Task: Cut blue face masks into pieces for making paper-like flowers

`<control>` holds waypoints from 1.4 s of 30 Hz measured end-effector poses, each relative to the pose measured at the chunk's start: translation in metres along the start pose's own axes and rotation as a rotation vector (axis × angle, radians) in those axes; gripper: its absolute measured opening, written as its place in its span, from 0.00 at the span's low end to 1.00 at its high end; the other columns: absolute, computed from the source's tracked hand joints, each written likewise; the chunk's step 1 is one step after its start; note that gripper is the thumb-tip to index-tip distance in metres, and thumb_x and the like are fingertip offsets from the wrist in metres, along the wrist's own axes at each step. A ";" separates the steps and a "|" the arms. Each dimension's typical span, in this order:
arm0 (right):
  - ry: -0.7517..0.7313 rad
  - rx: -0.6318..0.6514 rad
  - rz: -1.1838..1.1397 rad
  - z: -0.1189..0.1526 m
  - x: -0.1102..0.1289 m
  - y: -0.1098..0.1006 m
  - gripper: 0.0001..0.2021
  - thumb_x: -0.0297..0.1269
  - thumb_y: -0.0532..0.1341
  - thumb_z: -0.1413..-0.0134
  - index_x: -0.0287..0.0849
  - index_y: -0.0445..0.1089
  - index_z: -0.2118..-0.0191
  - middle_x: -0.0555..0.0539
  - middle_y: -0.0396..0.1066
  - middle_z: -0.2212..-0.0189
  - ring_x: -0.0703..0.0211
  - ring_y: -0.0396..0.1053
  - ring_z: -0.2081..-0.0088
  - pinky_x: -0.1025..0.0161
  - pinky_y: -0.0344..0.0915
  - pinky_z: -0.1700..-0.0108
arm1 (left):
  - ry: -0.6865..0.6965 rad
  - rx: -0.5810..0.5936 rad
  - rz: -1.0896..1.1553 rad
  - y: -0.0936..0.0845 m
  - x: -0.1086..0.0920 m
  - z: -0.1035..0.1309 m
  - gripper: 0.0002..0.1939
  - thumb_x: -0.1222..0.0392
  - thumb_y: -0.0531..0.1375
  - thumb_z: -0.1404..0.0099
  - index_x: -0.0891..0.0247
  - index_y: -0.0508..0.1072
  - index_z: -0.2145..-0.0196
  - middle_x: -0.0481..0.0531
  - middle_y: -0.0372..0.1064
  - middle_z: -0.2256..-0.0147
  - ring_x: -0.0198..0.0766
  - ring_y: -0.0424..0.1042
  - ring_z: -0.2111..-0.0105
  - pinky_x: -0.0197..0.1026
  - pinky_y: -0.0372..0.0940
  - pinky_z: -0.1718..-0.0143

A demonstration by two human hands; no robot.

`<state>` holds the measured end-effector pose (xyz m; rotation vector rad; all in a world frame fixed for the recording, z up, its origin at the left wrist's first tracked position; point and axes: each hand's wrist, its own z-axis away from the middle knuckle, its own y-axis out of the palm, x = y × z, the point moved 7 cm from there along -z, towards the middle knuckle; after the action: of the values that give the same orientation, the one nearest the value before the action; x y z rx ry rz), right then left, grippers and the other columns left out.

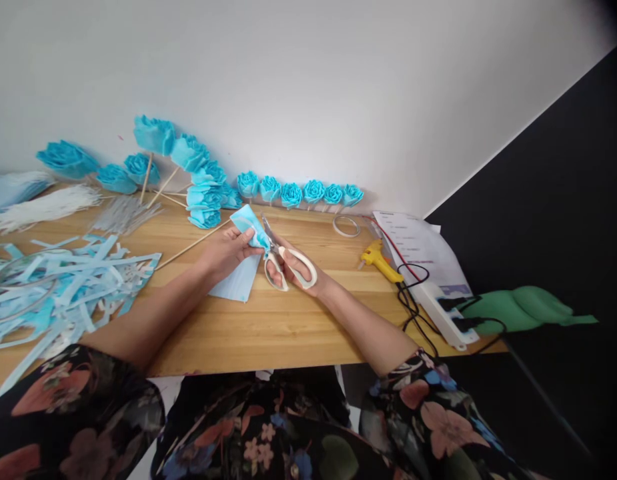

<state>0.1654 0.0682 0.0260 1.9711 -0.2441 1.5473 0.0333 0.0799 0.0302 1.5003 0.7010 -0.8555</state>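
Between the thumb and fingers of my left hand (227,249) is a folded piece of light blue sheet (247,220), tilted upward. My right hand (308,273) has its fingers through the cream handles of a pair of scissors (303,268). The blades are parted and lie at the right edge of the blue piece; whether they touch it I cannot tell. Flat on the table beneath my hands lies a pale blue sheet (237,280). A thin wooden stick (191,247) rests left of my left hand.
Blue paper-like flowers (291,195) line the wall, several on sticks. Scraps (73,287) cover the table's left side, near white stamen-like bundles (48,208). At right are a tape roll (346,227), a yellow glue gun (381,260), cables, a power strip (445,313) and printed paper (413,243).
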 end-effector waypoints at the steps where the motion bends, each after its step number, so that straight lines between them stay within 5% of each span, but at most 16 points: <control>1: -0.007 -0.009 -0.009 0.000 0.000 0.000 0.36 0.53 0.60 0.38 0.47 0.48 0.30 0.52 0.69 0.71 0.65 0.64 0.77 0.67 0.61 0.77 | -0.005 -0.007 0.008 0.000 0.000 0.000 0.15 0.56 0.75 0.48 0.67 0.79 0.67 0.50 0.79 0.70 0.33 0.77 0.71 0.33 0.74 0.66; 23: 0.092 -0.203 -0.008 0.004 0.000 0.000 0.42 0.51 0.65 0.43 0.45 0.46 0.30 0.54 0.69 0.76 0.70 0.59 0.83 0.72 0.57 0.83 | -0.071 -0.105 0.029 -0.007 0.002 0.001 0.06 0.63 0.68 0.39 0.67 0.77 0.70 0.51 0.78 0.71 0.33 0.77 0.72 0.34 0.74 0.67; 33: 0.115 -0.171 0.037 0.002 -0.002 -0.002 0.48 0.51 0.69 0.47 0.46 0.42 0.29 0.54 0.68 0.75 0.69 0.59 0.81 0.71 0.56 0.81 | -0.036 -0.167 0.047 -0.017 -0.007 -0.003 0.04 0.64 0.66 0.36 0.68 0.76 0.68 0.51 0.77 0.72 0.34 0.77 0.73 0.36 0.75 0.68; 42: 0.075 -0.046 0.049 0.001 -0.003 0.003 0.44 0.56 0.63 0.42 0.47 0.41 0.29 0.53 0.68 0.72 0.67 0.61 0.77 0.67 0.59 0.76 | 0.048 -0.201 0.063 -0.019 -0.010 -0.002 0.02 0.68 0.64 0.36 0.69 0.76 0.67 0.50 0.77 0.72 0.33 0.76 0.73 0.37 0.76 0.68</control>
<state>0.1639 0.0641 0.0238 1.8808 -0.2957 1.6287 0.0123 0.0840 0.0282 1.3585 0.7483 -0.6826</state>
